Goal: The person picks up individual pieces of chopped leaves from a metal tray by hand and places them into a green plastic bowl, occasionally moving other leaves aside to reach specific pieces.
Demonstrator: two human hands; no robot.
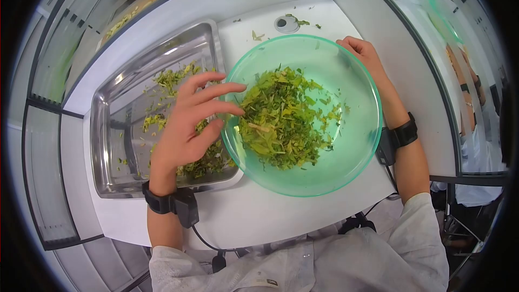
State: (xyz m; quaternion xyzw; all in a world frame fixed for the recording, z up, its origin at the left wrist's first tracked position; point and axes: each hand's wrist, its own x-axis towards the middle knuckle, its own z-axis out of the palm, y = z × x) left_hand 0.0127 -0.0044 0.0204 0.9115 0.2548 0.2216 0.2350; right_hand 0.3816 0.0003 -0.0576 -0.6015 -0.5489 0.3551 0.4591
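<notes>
No legible writing anywhere; a small dark tag on the pale shirt hem at the bottom edge is too small to read.

Green glass bowl (354,146) sits on the white table (259,216), centre-right, round, opening upward, so no long axis to speak of. Inside it a heap of chopped green leaves (284,119), piled toward the left half of the bowl, strips lying in all directions.

Left hand (192,121) hovers over the seam where the bowl's left rim meets the steel tray (108,146). Fingers spread and loosely curved, tips pointing right toward the leaf heap, holding nothing that can be seen. Fingertips just at the edge of the heap; cannot tell whether they touch it. Black wrist strap (159,203) with a small dark box and a cable running down from it.

Right hand (365,54) is on the far right rim of the bowl, fingers curled over the edge, gripping it. Black band (405,132) on that wrist too.

Steel tray lies left of the bowl, rectangular, long axis running from near-left to far-right, its near right corner tucked against the bowl. More leaf scraps (173,78) scattered in it, thicker beneath the left hand.

A round hole (285,23) in the table beyond the bowl, a few stray bits of leaf beside it. White partitions wall the table in on both sides.
</notes>
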